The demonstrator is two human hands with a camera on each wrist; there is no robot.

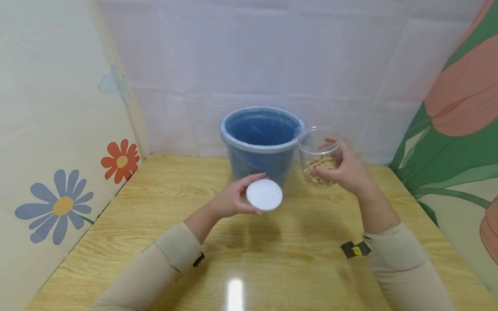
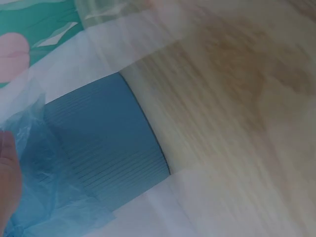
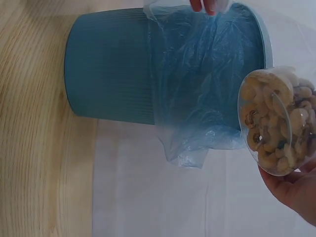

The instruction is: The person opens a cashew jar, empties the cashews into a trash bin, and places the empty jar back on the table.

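A clear jar (image 1: 320, 149), partly filled with light brown nut-like pieces (image 1: 322, 165), is gripped by the right hand (image 1: 352, 170) beside the bin's right rim. In the right wrist view the jar (image 3: 276, 123) shows its bottom, with the right hand (image 3: 296, 190) around it. The left hand (image 1: 229, 198) pinches a round white lid (image 1: 264, 195) between thumb and fingers, in front of the blue bin (image 1: 260, 162). Only the edge of the left hand (image 2: 9, 177) shows in the left wrist view, without the lid.
A thin blue bag lines the bin (image 3: 111, 64) and hangs over its outside. The bin stands on the wooden table (image 1: 171, 181) near the white back wall (image 1: 202, 65). Flower-patterned panels (image 1: 62, 203) flank the table on both sides.
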